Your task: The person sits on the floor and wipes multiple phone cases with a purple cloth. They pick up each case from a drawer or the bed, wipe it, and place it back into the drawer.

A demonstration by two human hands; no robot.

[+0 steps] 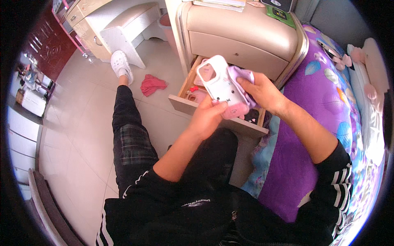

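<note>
Over an open drawer (201, 108), my left hand (209, 115) grips the lower end of a white phone case (224, 89) with a small face design, a large camera cutout and a pink lower part. My right hand (264, 92) pinches a light purple cloth (241, 75) against the case's right edge. Behind the hands, the drawer holds a pinkish case (205, 72), a small red bow (194, 89) and a dark item with small light shapes (253, 115). My hands hide part of the drawer's contents.
The drawer belongs to a cream nightstand (240, 40) with books (220, 4) and a green packet (280, 16) on top. A purple bedspread (295, 153) lies at right. On the floor are a red cloth (152, 85), a white bench (129, 24) and a pink bin (167, 30).
</note>
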